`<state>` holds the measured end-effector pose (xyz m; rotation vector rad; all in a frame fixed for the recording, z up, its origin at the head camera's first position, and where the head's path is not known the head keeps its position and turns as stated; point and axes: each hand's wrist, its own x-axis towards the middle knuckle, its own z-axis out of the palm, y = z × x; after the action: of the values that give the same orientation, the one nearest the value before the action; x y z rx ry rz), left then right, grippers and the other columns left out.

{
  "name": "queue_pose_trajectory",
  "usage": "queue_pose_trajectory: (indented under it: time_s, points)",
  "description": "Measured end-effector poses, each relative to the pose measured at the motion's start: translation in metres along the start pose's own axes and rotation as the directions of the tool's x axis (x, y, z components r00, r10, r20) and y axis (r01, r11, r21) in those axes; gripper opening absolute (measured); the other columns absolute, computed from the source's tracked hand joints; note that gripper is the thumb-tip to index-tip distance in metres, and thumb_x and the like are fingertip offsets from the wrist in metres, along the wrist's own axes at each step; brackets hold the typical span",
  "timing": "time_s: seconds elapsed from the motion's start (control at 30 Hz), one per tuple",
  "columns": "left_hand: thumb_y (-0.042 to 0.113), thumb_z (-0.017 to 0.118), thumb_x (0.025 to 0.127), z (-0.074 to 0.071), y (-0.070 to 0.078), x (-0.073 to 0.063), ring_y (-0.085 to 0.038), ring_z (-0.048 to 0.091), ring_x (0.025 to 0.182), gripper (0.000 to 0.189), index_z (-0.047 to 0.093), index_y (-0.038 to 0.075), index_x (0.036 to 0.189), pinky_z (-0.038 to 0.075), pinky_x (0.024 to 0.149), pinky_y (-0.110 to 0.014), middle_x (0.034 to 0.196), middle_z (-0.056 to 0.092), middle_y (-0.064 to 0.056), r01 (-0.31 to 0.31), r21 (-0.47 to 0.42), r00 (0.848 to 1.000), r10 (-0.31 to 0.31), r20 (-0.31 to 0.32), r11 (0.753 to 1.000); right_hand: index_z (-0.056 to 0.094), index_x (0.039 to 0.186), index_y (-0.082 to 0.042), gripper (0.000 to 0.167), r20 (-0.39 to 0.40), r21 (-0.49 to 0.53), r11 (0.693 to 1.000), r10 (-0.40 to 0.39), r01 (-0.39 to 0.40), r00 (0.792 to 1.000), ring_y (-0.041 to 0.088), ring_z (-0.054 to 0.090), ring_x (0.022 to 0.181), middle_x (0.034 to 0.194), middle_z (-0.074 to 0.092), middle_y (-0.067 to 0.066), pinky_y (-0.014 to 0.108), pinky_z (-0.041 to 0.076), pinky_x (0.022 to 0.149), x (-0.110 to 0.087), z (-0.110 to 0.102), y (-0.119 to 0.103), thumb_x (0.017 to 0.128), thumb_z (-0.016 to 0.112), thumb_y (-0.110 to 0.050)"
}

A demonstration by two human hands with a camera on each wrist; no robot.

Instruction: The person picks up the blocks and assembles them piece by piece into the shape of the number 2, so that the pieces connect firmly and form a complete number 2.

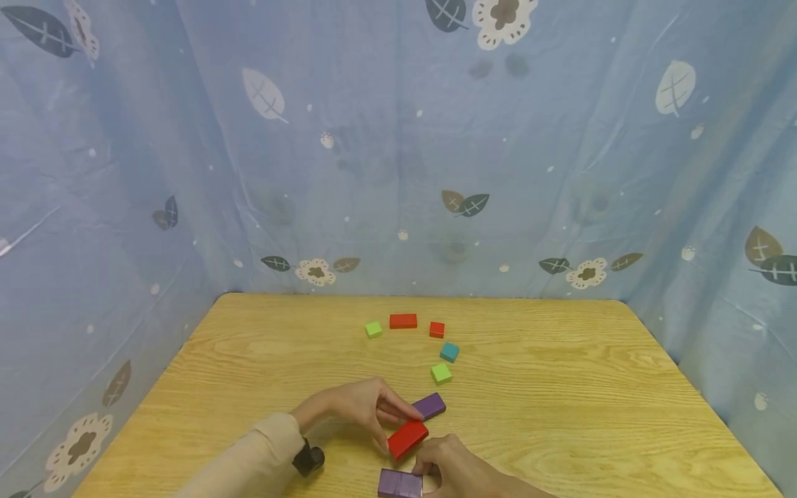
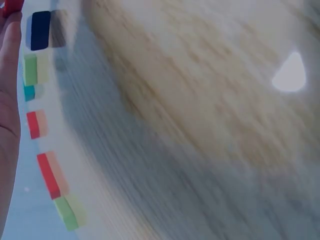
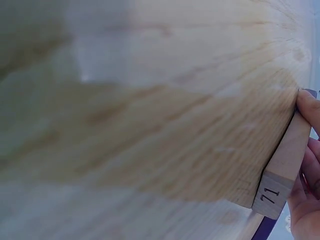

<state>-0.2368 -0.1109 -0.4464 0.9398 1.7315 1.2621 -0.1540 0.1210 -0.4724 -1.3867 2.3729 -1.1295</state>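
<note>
Near the front of the table, my left hand (image 1: 364, 407) pinches a red block (image 1: 407, 438) between thumb and fingers, and the block sits tilted. In the left wrist view only part of that hand (image 2: 7, 100) shows at the left edge. Just beyond the fingers lies a purple block (image 1: 431, 406). My right hand (image 1: 457, 467) grips the right end of a purple wooden block (image 1: 400, 483) at the front edge of view. In the right wrist view, thumb and fingers hold a bare-wood side, and the block end (image 3: 272, 195) is marked 71. A purple strip (image 3: 264, 229) shows below it.
Beyond the hands, a curved line of blocks stands on the wooden table (image 1: 560, 387): a green block (image 1: 441, 374), a teal block (image 1: 450, 352), a small red block (image 1: 437, 330), a long red block (image 1: 403, 321) and another green block (image 1: 373, 330). Blue patterned curtains (image 1: 398, 173) surround the table.
</note>
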Motion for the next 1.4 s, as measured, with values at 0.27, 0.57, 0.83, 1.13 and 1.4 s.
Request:
queue_pose_trajectory:
  time_s: [0.27,0.57,0.83,1.13,1.4]
  points:
    - [-0.015,0.075,0.071,0.005,0.001,0.003,-0.007,0.057,0.115,0.059,0.06,-0.003,0.127,0.044,0.096,-0.023,0.125,0.063,0.0,-0.003,-0.016,1.0,0.003,0.017,1.0,0.071,0.086,-0.008,0.025,-0.005,0.015,1.0,0.024,-0.024,1.0,-0.007,0.054,0.078,0.088,0.066,-0.011,0.014,0.046,0.067,0.0,0.0,-0.003,0.079,0.079,-0.03]
    - [-0.015,0.077,0.067,0.012,0.0,0.002,-0.006,0.057,0.114,0.06,0.065,0.003,0.123,0.046,0.093,-0.022,0.124,0.064,0.0,0.027,0.001,0.999,-0.027,-0.037,1.0,0.072,0.087,-0.008,0.024,-0.016,-0.066,0.998,-0.006,0.005,1.0,-0.006,0.055,0.082,0.089,0.067,-0.009,0.012,0.046,0.068,-0.002,0.001,-0.002,0.079,0.079,-0.029]
    - [-0.016,0.078,0.066,0.018,-0.004,0.001,-0.007,0.059,0.111,0.059,0.065,-0.001,0.121,0.047,0.091,-0.023,0.121,0.065,0.001,-0.006,0.018,0.998,0.007,-0.059,1.0,0.072,0.087,-0.008,0.024,-0.028,-0.066,0.998,-0.02,0.018,0.999,-0.008,0.053,0.079,0.088,0.066,-0.01,0.01,0.045,0.066,-0.002,0.0,-0.002,0.079,0.078,-0.03]
    - [-0.013,0.078,0.068,0.02,-0.01,0.003,-0.008,0.059,0.112,0.052,0.066,-0.004,0.117,0.047,0.091,-0.023,0.124,0.063,-0.006,-0.056,0.06,0.996,0.06,-0.061,0.997,0.074,0.09,-0.006,0.028,-0.026,-0.095,0.995,-0.036,0.034,0.999,-0.005,0.056,0.085,0.091,0.068,-0.006,0.011,0.046,0.071,-0.003,-0.001,-0.003,0.081,0.077,-0.032]
    - [0.004,0.084,0.067,0.023,-0.012,0.006,-0.006,0.056,0.114,0.029,0.075,0.003,0.095,0.044,0.094,-0.02,0.123,0.064,0.001,-0.106,0.326,0.986,0.143,-0.09,0.939,0.072,0.086,-0.008,0.028,-0.032,-0.075,0.997,0.01,-0.012,0.999,-0.006,0.054,0.078,0.087,0.066,-0.01,0.011,0.046,0.067,-0.004,-0.001,-0.005,0.08,0.077,-0.035]
